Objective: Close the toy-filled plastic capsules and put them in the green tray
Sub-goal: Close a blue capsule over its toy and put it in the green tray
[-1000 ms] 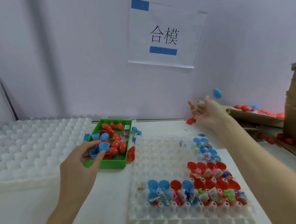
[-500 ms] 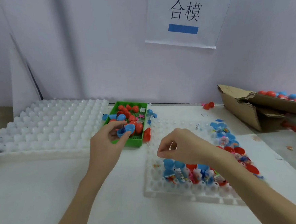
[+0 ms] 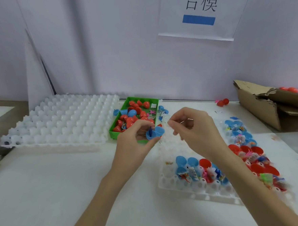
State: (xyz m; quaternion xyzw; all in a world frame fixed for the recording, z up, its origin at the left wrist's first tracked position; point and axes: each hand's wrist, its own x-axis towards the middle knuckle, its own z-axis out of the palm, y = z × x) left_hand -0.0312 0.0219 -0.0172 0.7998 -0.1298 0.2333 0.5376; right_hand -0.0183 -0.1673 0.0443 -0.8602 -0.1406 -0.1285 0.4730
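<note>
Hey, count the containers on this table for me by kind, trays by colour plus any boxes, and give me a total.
White dimpled plastic trays: 2, one at the left and one at the right
Green rectangular plastic tray: 1
Torn brown cardboard box: 1
Total: 4

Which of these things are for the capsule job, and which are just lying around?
For the job:
- blue capsule, held in the left hand
- right hand, fingers curled beside it
- green tray
- white holder tray of open capsules with toys

Just lying about:
- stacked white trays
- cardboard box
- paper sign on the wall
</note>
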